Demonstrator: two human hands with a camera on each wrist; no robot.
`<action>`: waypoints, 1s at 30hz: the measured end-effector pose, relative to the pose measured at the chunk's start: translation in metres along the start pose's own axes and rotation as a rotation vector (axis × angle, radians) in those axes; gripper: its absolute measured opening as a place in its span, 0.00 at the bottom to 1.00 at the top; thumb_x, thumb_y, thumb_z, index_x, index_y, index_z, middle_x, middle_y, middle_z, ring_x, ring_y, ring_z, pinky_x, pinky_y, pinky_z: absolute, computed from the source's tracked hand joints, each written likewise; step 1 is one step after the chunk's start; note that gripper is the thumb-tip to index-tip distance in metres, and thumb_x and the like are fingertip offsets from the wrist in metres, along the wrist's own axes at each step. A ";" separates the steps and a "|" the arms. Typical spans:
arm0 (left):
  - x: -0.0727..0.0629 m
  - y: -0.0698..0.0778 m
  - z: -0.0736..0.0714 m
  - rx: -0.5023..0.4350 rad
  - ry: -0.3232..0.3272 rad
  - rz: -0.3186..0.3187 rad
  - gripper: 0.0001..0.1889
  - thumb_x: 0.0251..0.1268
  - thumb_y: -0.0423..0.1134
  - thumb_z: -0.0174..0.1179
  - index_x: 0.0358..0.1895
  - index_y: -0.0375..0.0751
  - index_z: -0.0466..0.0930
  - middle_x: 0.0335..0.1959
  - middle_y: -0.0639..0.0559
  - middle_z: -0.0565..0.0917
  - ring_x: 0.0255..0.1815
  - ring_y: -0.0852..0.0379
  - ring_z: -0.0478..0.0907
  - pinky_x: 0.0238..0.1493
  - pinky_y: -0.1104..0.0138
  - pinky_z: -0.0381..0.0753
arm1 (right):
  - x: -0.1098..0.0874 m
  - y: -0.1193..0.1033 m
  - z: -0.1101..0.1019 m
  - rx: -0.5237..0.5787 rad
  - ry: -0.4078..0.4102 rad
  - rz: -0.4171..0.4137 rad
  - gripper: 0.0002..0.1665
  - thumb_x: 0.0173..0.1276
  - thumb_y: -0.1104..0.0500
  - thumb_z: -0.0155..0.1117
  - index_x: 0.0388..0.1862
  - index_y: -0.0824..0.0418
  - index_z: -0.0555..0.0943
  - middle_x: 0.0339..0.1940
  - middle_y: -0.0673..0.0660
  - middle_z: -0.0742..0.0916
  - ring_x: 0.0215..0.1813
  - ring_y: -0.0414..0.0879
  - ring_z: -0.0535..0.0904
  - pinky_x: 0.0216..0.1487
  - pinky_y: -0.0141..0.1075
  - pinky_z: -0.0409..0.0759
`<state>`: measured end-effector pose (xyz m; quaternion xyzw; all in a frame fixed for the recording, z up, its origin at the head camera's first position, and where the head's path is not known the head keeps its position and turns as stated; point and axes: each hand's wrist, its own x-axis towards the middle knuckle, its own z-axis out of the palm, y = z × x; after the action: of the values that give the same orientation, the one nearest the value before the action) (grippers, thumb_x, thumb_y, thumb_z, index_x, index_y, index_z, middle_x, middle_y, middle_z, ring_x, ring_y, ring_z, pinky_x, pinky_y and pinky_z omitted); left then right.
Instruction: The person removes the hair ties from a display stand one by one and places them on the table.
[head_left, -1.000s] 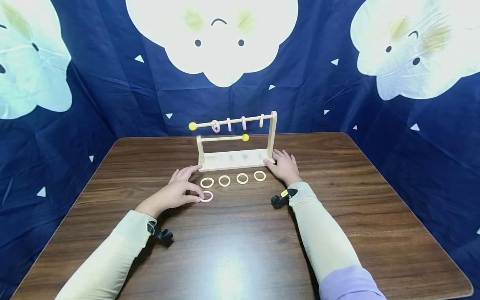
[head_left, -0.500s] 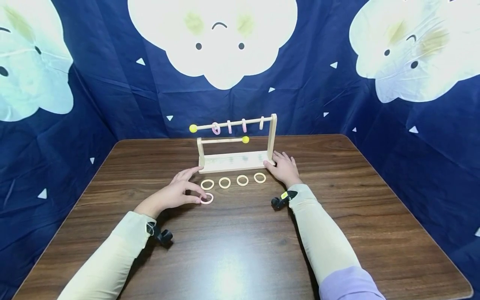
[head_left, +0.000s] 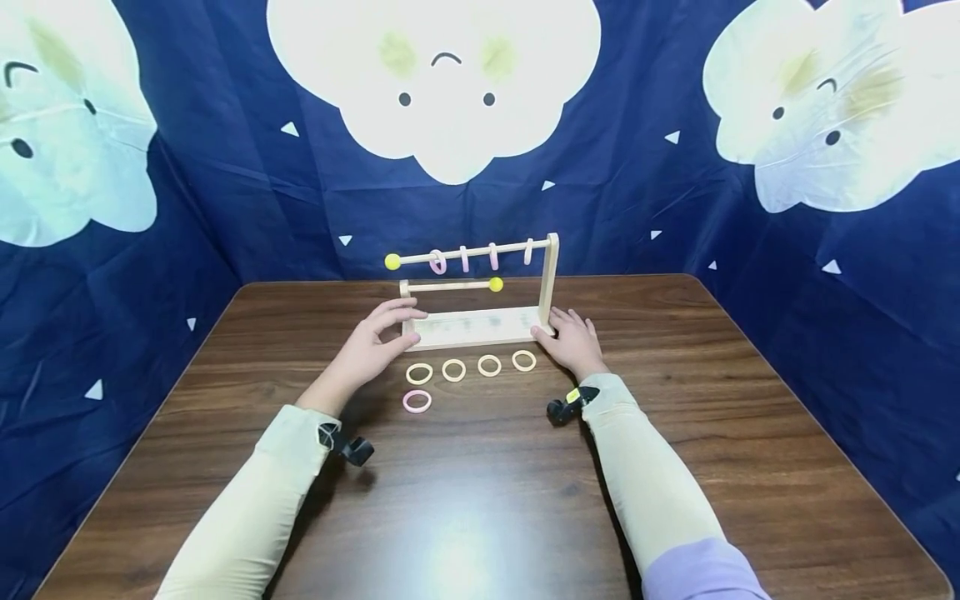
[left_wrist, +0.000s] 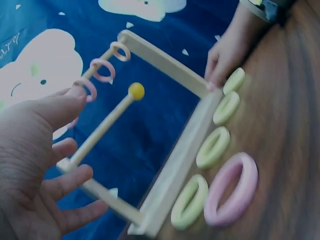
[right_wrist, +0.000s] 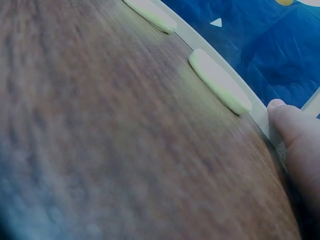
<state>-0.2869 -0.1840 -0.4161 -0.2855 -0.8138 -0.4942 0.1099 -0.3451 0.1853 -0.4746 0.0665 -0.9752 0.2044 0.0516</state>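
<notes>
A wooden ring stand (head_left: 480, 328) has an upper rod (head_left: 480, 250) with pink rings and one paler ring hanging on it, and a bare lower rod (head_left: 450, 287); both rods end in yellow balls. At the stand's left post, my left hand (head_left: 372, 342) has its fingers spread and holds nothing. In the left wrist view its thumb (left_wrist: 65, 107) overlaps the hanging rings. My right hand (head_left: 573, 343) holds the right end of the base, its thumb (right_wrist: 290, 125) on the front corner. In front lie a row of pale yellow rings (head_left: 490, 374) and one pink ring (head_left: 417, 412).
The brown wooden table (head_left: 637, 500) runs under everything. Behind and beside it hangs a dark blue curtain (head_left: 630, 208) with cloud faces. Each wrist wears a black camera, the left one (head_left: 356, 450) close above the table.
My left hand has left the pink ring and moved forward and up to the stand's left post. The pink ring stays on the table. My right hand keeps its place.
</notes>
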 end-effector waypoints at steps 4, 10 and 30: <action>0.011 0.008 0.008 -0.050 0.058 -0.060 0.17 0.70 0.32 0.64 0.60 0.37 0.81 0.67 0.43 0.75 0.64 0.40 0.74 0.62 0.46 0.73 | 0.000 0.000 0.002 0.000 0.006 -0.005 0.43 0.74 0.32 0.50 0.77 0.56 0.67 0.78 0.57 0.70 0.80 0.61 0.56 0.78 0.62 0.46; 0.029 0.018 0.020 -0.199 0.100 -0.176 0.23 0.73 0.35 0.61 0.69 0.39 0.73 0.67 0.38 0.75 0.62 0.37 0.77 0.62 0.44 0.75 | 0.000 0.000 0.004 0.000 0.012 -0.006 0.43 0.74 0.31 0.50 0.77 0.56 0.68 0.78 0.57 0.70 0.80 0.60 0.57 0.77 0.62 0.46; 0.066 0.028 0.041 -0.446 0.211 -0.478 0.27 0.78 0.42 0.55 0.77 0.51 0.64 0.66 0.38 0.74 0.56 0.42 0.81 0.52 0.48 0.84 | 0.001 0.002 0.004 -0.010 0.026 0.002 0.42 0.75 0.31 0.49 0.77 0.55 0.68 0.78 0.56 0.70 0.80 0.60 0.57 0.77 0.62 0.47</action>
<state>-0.3200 -0.1154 -0.3849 -0.0511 -0.7137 -0.6985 0.0097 -0.3468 0.1860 -0.4786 0.0629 -0.9755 0.2005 0.0644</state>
